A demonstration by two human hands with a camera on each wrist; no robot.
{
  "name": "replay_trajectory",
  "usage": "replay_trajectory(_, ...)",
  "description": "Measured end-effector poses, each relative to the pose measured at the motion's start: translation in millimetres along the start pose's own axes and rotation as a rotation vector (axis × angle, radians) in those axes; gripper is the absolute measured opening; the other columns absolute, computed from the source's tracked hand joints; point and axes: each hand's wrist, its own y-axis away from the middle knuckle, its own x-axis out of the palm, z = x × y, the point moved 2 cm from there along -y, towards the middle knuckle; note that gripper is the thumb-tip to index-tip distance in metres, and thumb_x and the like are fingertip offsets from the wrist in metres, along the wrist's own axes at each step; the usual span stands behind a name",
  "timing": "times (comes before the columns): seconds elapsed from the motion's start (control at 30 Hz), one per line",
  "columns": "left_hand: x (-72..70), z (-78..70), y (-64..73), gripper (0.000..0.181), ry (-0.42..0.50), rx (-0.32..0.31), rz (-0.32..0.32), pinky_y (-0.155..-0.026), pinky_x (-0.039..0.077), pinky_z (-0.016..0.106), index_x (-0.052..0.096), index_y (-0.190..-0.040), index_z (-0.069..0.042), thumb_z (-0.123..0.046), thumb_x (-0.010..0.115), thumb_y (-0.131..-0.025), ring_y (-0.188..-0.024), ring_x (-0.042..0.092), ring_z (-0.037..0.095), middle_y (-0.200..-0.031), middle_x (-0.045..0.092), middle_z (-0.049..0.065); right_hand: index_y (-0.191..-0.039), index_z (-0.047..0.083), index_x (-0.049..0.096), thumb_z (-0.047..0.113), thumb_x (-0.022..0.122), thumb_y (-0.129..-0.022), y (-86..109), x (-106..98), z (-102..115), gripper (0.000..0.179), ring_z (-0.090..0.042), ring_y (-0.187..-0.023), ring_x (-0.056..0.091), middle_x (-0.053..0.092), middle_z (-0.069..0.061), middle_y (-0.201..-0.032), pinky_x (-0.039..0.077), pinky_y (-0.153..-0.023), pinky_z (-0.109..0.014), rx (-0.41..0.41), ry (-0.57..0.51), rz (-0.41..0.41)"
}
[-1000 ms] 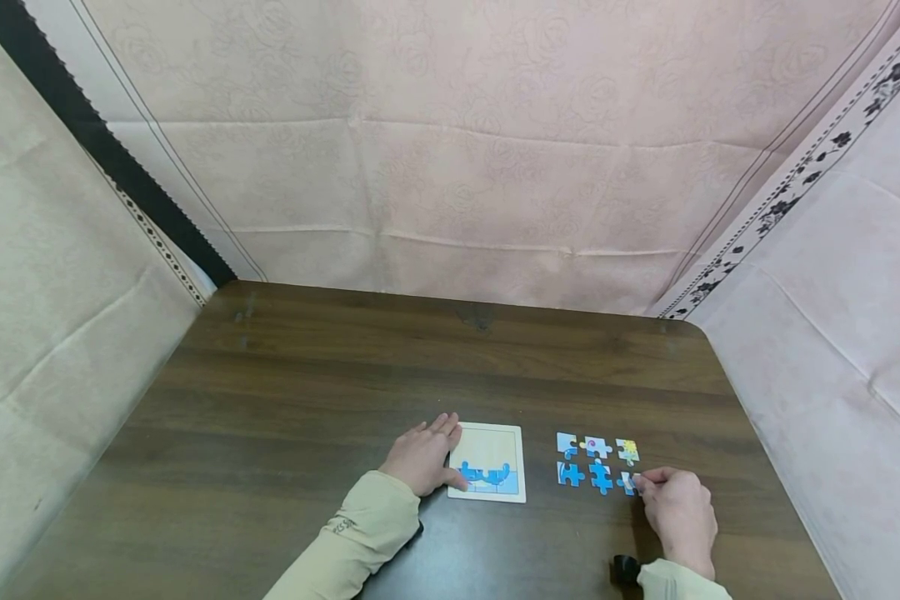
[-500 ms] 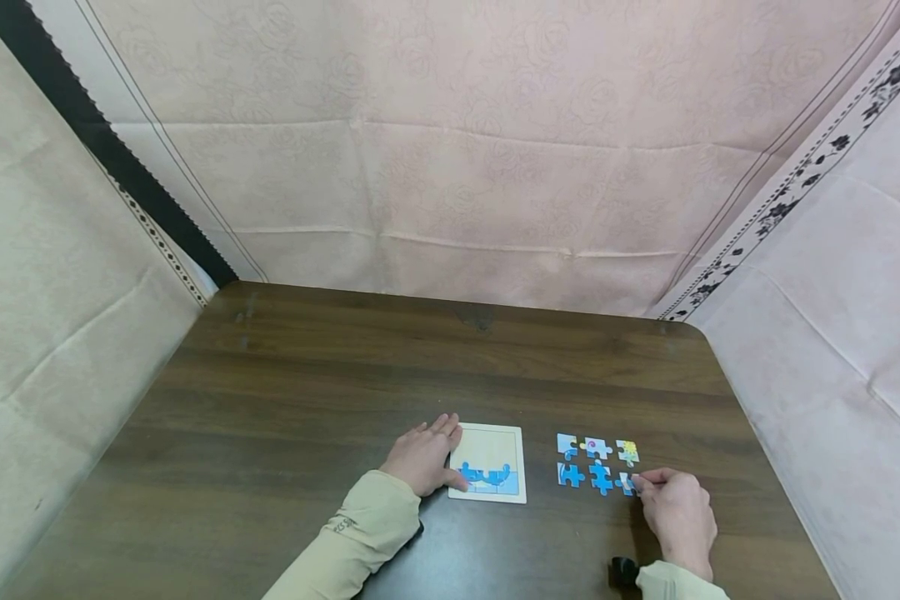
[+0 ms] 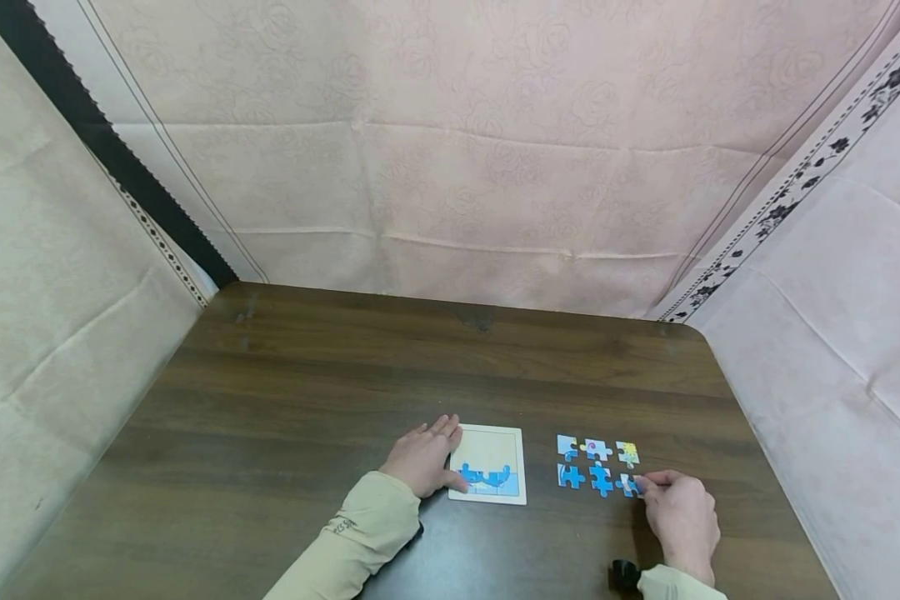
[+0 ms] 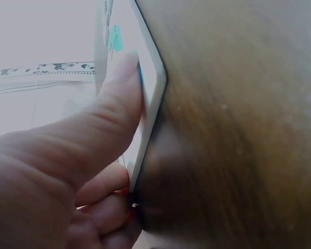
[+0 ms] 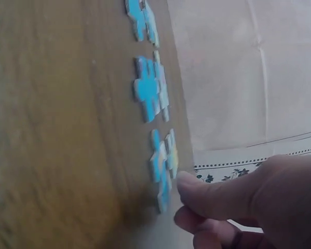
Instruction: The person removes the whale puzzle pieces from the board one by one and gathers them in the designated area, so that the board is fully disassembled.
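Observation:
Near the front of the table lies a square puzzle board with a pale frame, its lower part filled with blue pieces. My left hand rests along the board's left side, fingers stretched toward the far corner and thumb on the near part of the frame. The left wrist view shows that thumb lying on the board. To the right, loose puzzle pieces lie in two rows. My right hand pinches the right edge of the lower-right puzzle piece between thumb and fingers; the fingertips partly cover it.
The brown wooden table reaches back to a pale patterned cloth. Similar cloths hang at both sides. A black wrist device sits at the right cuff.
Almost nothing differs. The right hand shifts very slightly to the right by the lower-right piece, while the left hand stays on the board.

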Motion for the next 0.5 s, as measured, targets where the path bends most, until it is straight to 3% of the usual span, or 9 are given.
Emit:
replay_trajectory(0.27, -0.3, -0.5, 0.6, 0.086, 0.009, -0.006, 0.013, -0.114, 0.03, 0.041, 0.045, -0.146, -0.008, -0.052, 0.074, -0.079, -0.143, 0.029, 0.021, -0.155, 0.035, 0.007, -0.098, 0.007, 0.073, 0.027, 0.068, -0.092, 9.0, -3.7, 20.1, 0.022, -0.032, -0.079, 0.063, 0.072, -0.01, -0.086, 0.039, -0.055, -0.041, -0.035, -0.034, -0.055)
replay_trajectory(0.5, -0.3, -0.3, 1.0, 0.086, 0.015, -0.004, 0.014, -0.114, 0.03, 0.041, 0.045, -0.146, -0.007, -0.052, 0.074, -0.078, -0.144, 0.029, 0.021, -0.155, 0.034, 0.007, -0.099, 0.006, 0.072, 0.026, 0.068, -0.092, 24.5, 9.0, 50.4, 0.021, -0.023, -0.067, 0.06, 0.07, -0.007, -0.081, 0.039, -0.05, -0.033, -0.191, -0.045, -0.028)
